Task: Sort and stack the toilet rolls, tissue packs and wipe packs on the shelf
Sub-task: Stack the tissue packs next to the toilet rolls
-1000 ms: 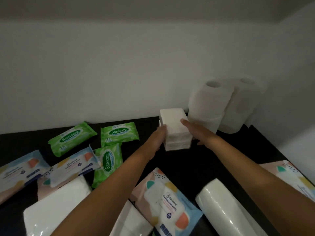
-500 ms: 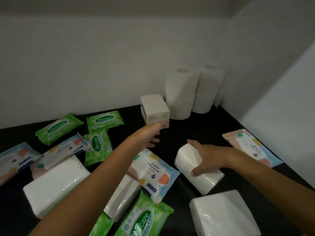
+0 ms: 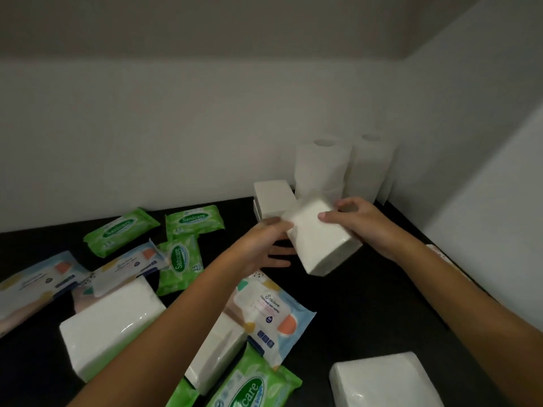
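Both hands hold a white tissue pack [image 3: 320, 239] tilted above the black shelf [image 3: 367, 304]. My right hand [image 3: 367, 224] grips its far right end, and my left hand [image 3: 264, 245] supports its left side from below. Just behind it stands a small stack of white tissue packs [image 3: 271, 198] by the back wall. Stacked toilet rolls [image 3: 320, 168] fill the back right corner. Green Sanicare wipe packs [image 3: 120, 230] and pastel wipe packs [image 3: 270, 309] lie scattered on the left and in the middle.
Larger white tissue packs lie at the front left [image 3: 111, 324], front middle [image 3: 214, 353] and front right [image 3: 382, 380]. A big green wipe pack [image 3: 249, 386] sits at the front edge. White walls close the back and the right side.
My right hand has lifted the white tissue pack off the shelf and carried it back toward the stack. My left hand has left the stack and come under the pack.
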A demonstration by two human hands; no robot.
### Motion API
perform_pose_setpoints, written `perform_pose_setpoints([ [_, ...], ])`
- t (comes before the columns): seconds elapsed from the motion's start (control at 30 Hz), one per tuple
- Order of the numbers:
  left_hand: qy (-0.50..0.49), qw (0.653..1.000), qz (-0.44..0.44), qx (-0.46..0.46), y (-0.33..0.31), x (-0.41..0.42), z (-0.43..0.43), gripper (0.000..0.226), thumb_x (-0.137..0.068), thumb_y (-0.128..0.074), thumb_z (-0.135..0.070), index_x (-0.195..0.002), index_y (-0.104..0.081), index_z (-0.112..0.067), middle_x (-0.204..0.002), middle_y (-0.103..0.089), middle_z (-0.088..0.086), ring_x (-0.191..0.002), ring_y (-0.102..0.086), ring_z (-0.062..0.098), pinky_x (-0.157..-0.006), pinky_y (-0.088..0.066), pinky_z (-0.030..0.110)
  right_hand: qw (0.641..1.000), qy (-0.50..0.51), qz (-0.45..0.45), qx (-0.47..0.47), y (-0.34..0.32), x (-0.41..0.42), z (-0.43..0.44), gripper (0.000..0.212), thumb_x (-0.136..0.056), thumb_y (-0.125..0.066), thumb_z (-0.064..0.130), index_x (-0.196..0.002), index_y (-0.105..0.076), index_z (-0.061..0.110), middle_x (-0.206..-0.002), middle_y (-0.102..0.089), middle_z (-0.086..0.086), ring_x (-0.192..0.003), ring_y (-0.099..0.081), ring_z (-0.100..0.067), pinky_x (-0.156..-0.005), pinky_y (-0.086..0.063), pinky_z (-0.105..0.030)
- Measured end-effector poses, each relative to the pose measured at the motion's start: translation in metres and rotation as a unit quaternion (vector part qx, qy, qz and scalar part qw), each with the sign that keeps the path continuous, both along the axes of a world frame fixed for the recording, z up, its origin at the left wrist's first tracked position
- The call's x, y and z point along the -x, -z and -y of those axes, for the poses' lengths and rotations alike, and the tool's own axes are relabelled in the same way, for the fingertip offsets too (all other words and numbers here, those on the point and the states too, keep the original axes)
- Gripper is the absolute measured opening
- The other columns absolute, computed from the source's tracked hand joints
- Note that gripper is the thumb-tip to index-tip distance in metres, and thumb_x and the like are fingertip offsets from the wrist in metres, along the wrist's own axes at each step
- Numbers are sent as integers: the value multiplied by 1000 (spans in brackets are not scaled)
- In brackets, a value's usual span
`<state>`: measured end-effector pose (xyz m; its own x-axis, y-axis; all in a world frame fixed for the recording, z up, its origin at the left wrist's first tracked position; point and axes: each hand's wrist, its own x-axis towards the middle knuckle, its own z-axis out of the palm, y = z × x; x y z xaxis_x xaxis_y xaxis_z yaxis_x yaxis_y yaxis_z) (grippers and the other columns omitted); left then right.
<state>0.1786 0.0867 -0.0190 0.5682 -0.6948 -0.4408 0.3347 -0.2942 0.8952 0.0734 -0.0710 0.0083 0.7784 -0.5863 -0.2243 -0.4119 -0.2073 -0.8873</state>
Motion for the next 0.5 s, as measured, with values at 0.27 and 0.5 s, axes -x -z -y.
perform_pose_setpoints([
  [0.27, -101, 989, 94, 57, -13, -38, 16, 52, -95, -48, -19, -145, -33, -28, -136, -50, -3, -119, -51, 18, -105, -41, 41, 967, 78, 157, -187, 14, -73, 4, 41, -82, -67, 33, -118, -55, 16, -121, -61, -9, -105, -60, -25, -88, -53, -41],
  [0.5, -127, 978, 153, 62, -7, -72, 43, 53, -92, -49, -15, -144, -37, -21, -140, -51, 1, -121, -54, 18, -108, -41, 40, 984, 33, 140, -104, 11, -128, 9, 35, -94, -48, 25, -122, -58, 7, -117, -62, -11, -104, -58, -26, -86, -48, -36],
])
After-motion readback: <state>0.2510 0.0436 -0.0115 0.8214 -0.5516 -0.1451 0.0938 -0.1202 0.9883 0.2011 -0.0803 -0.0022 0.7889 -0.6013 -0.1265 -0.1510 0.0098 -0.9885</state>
